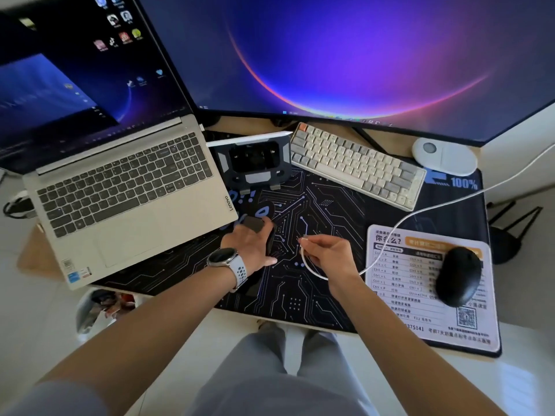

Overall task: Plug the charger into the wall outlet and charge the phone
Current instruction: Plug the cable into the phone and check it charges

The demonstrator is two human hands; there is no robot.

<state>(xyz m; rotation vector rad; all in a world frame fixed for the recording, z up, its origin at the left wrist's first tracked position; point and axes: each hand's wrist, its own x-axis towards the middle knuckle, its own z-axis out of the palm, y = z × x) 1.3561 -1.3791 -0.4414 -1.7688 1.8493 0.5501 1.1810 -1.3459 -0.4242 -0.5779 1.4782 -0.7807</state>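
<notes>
Where it loops, white cable (pixel 420 210).

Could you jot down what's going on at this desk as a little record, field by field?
left hand: left hand grips a dark phone over the desk mat
right hand: right hand pinches the plug end of the white cable
cable path: runs off to the right edge
plug and phone: apart, not yet joined
nearby: laptop, keyboard, black mouse, monitor
wall outlet: not in view
</notes>
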